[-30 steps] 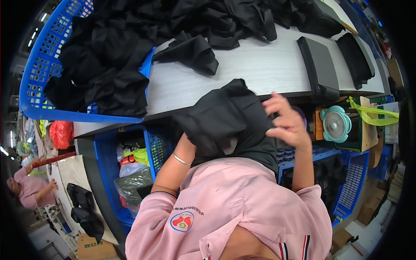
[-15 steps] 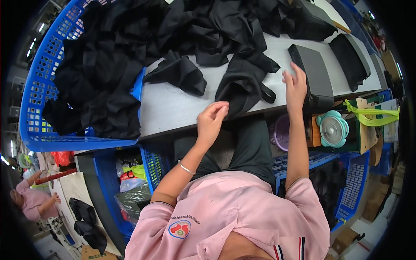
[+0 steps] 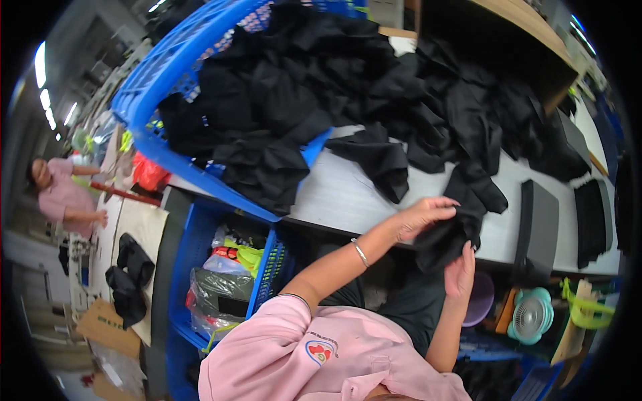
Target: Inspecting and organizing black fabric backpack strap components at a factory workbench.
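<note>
A black fabric piece, crumpled and sewn-looking, hangs over the front edge of the pale work table. My left hand has its fingers closed on the upper edge of this piece. At the lower right edge of the same cloth, my right hand grips it between thumb and fingers, partly hidden by the fabric. Just left of them lies another black fabric piece, and behind it a big heap of black cloth spreads over the table.
A blue basket full of black cloth stands left. Dark grey stacks lie right. Below the table are a blue crate of bagged goods and a small teal fan. A co-worker in pink is at far left.
My view has swung left, so the table appears further right and lower. My right hand, apart from the cloth before, now holds it. My left hand has shifted to the cloth's upper edge.
</note>
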Tool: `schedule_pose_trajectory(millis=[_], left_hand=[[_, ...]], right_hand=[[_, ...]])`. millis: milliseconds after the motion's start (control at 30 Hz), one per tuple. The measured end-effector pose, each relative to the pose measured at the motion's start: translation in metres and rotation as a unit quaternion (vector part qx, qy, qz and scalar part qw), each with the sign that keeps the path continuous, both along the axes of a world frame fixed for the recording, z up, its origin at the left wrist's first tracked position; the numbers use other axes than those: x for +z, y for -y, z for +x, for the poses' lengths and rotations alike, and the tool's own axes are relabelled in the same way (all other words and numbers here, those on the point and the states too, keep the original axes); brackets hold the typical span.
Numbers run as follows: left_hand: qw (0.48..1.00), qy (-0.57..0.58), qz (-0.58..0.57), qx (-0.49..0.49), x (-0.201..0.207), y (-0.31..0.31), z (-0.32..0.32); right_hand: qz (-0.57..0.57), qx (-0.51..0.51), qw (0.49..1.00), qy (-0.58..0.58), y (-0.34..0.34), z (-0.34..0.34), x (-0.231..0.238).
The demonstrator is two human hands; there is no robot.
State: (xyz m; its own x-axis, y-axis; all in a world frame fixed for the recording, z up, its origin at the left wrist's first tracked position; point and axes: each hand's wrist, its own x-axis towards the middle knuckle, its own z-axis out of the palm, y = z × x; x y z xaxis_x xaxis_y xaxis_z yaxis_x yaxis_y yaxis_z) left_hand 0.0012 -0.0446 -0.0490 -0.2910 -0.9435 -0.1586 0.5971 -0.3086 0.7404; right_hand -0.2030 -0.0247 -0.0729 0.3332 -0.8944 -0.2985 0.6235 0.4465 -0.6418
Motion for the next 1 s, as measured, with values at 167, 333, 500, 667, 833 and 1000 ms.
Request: schedule_pose_trajectory(millis=[167, 333, 500, 667, 833, 1000], left_hand=[[0.983, -0.175, 0.050, -0.039, -0.009, -0.009, 0.004], [0.994, -0.097, 0.034, -0.044, -0.018, -0.015, 0.007], [0.995, -0.069, 0.022, -0.063, -0.012, -0.016, 0.010], [0.993, -0.002, 0.043, -0.113, 0.000, -0.016, 0.003], [0.989, 0.121, -0.076, -0.025, 0.000, -0.013, -0.018], [0.986, 0.144, -0.082, -0.014, -0.007, -0.007, -0.014]], right_hand=[[-0.021, 0.032, 0.999, -0.017, 0.001, -0.002, 0.001], [-0.041, 0.022, 0.996, -0.076, 0.000, 0.009, 0.001], [-0.153, -0.055, 0.949, -0.270, 0.000, 0.018, -0.008], [-0.216, -0.068, 0.851, -0.474, 0.005, 0.024, -0.015], [-0.315, -0.016, 0.781, -0.539, 0.015, 0.027, -0.014], [-0.412, -0.033, 0.699, -0.583, 0.022, 0.029, -0.021]])
